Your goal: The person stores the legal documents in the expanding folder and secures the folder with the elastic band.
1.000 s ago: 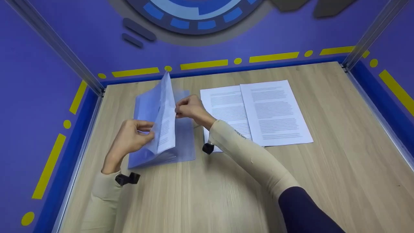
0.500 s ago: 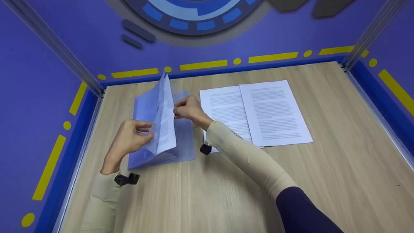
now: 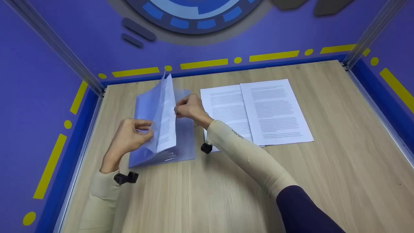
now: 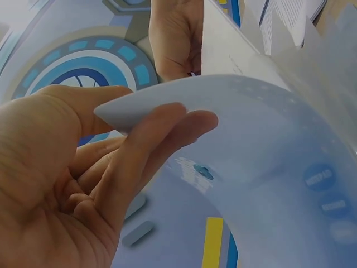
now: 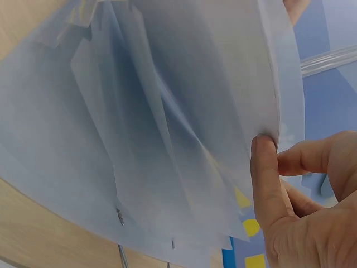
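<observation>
A translucent plastic folder (image 3: 186, 144) lies opened out on the left part of the table, with its leaves raised in the middle. My left hand (image 3: 131, 134) pinches the edge of the clear cover (image 4: 245, 134) between thumb and fingers, bending it into a curve in the left wrist view. Printed paper sheets (image 3: 167, 126) stand nearly upright against that cover. Their right edge is pinched by my right hand (image 3: 191, 107); in the right wrist view its thumb and fingers (image 5: 266, 184) close on the edge. How many sheets it holds cannot be told.
Two printed documents, a left one (image 3: 223, 105) and a right one (image 3: 273, 113), lie overlapping to the right of the folder. My right forearm passes over the left one's lower part. Blue panels (image 3: 207, 48) wall the wooden table (image 3: 349, 155) at the back and sides.
The printed sheets' top corner now stands slightly apart from the clear cover's corner, to its right. Both hands keep their grips and have barely moved.
</observation>
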Demonstrator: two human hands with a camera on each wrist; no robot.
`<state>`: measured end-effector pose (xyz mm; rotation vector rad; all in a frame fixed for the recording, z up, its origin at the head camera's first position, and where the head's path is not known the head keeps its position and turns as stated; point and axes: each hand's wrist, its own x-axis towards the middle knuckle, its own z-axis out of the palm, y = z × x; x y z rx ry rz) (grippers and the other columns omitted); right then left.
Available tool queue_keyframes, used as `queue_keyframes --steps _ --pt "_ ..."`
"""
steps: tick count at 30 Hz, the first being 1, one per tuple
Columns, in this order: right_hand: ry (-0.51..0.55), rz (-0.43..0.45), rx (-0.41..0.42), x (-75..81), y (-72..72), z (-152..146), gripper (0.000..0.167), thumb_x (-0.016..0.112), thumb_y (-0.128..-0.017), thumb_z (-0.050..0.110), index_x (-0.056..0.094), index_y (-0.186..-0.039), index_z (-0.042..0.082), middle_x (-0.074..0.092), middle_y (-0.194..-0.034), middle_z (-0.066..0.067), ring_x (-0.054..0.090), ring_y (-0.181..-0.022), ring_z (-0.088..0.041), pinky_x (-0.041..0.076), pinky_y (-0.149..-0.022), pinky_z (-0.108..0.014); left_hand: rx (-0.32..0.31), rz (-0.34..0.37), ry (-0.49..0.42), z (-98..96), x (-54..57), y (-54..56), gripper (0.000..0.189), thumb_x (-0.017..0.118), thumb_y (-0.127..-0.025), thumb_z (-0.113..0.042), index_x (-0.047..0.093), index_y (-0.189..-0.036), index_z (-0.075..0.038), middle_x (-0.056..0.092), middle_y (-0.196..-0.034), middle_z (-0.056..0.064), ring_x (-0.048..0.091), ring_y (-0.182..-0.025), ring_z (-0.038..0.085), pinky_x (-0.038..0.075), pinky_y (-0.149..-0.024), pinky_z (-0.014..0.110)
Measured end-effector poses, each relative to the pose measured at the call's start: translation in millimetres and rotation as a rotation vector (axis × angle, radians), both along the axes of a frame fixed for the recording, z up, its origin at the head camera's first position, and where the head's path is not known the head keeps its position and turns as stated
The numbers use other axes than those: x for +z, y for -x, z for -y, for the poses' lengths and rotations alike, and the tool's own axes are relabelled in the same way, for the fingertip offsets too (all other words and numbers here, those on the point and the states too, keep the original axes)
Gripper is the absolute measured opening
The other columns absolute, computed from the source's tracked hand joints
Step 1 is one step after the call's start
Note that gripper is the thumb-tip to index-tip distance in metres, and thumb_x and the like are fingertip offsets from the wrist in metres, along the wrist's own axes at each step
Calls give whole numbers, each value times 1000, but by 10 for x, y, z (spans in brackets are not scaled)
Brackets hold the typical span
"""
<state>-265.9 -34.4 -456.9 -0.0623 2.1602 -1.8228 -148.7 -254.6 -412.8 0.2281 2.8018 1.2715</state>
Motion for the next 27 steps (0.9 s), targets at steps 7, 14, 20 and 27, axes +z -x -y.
queue_keyframes --steps 7,14,20,27 --pt "-41 -37 1 -12 4 39 11 74 -91 -1 80 -99 -5 78 -100 -18 81 -77 -24 66 -71 -30 -36 -51 -26 -9 -50 26 31 71 -93 2 76 -123 9 77 -117 28 79 -101 41 63 -74 23" --pt "-104 -26 -50 -41 -12 96 12 78 -90 1 81 -101 -3 79 -101 -15 81 -75 -21 65 -70 -29 -40 -51 -42 -19 -76 33 32 71 -92 4 75 -123 10 78 -112 28 79 -98 41 62 -70 20" --pt "-166 -10 -3 -47 -17 73 8 78 -91 7 80 -96 0 80 -95 -12 80 -72 -19 66 -79 -36 -26 -26 -44 -1 -87 36 33 71 -92 2 75 -125 10 77 -114 28 79 -101 42 61 -70 19" --pt "-228 38 51 -14 -25 44 5 79 -87 4 83 -90 0 81 -81 -11 80 -70 -20 66 -78 -35 -17 -25 -34 -7 -82 37 34 71 -93 1 74 -126 10 77 -115 29 79 -101 42 62 -71 21"
